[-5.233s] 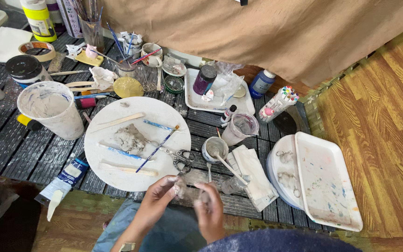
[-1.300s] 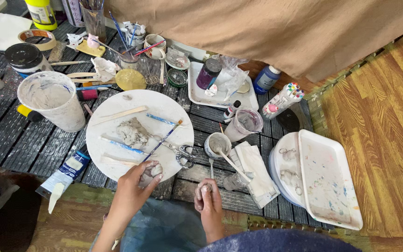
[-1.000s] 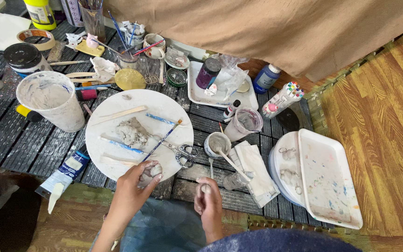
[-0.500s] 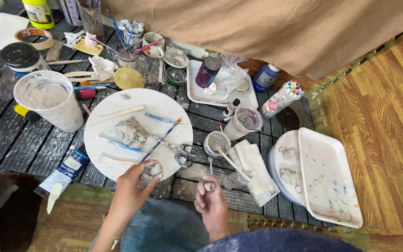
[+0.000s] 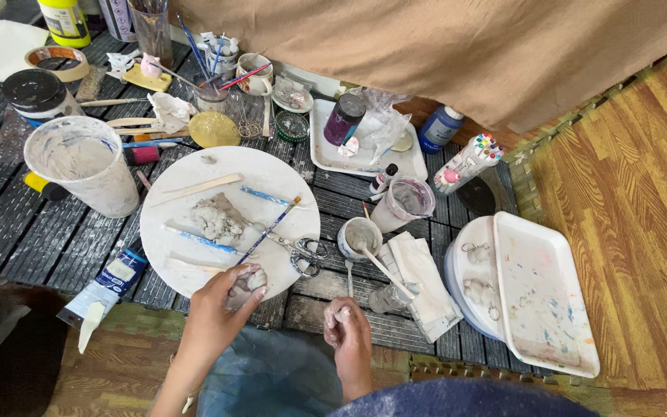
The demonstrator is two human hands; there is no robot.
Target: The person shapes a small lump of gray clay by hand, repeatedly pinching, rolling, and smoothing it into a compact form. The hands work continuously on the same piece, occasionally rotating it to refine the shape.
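Observation:
My left hand (image 5: 214, 313) rests at the near edge of a round white board (image 5: 194, 174), its fingers closed around a grey clay lump (image 5: 247, 281). My right hand (image 5: 349, 340) is just off the board to the right, pinching a small bit of clay (image 5: 343, 315) at its fingertips. On the board lie a larger pile of grey clay (image 5: 216, 219), a wooden stick (image 5: 194, 188), blue-handled tools (image 5: 265, 198) and small scissors (image 5: 303, 253).
A white bucket (image 5: 86, 174) stands left of the board, a paint tube (image 5: 106, 284) beside it. A small cup with a stick (image 5: 359, 237), folded cloth (image 5: 423, 282), white trays (image 5: 542, 297), jars, brushes and bottles crowd the dark slatted table. Tan fabric hangs behind.
My left hand went from near my right hand to the board's near edge and closed on the clay lump. My right hand stayed close by, holding its small bit.

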